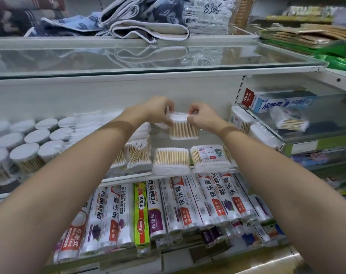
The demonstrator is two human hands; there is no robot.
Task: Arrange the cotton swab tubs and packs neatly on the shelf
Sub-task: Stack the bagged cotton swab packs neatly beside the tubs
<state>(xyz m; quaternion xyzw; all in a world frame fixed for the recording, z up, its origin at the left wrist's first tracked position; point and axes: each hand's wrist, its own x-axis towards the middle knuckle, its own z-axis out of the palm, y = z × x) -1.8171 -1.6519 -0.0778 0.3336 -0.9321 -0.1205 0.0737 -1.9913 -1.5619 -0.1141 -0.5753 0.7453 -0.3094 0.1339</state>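
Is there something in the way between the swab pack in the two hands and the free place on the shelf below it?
Nothing visible. The left hand and right hand pinch the swab pack above a bare stretch of shelf. The two packs at the front edge lie nearer the camera, beside that path rather than across it.

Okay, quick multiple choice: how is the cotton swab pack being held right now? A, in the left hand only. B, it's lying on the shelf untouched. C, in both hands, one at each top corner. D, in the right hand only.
C: the left hand and right hand each pinch a top corner of the cotton swab pack, raised above the shelf.
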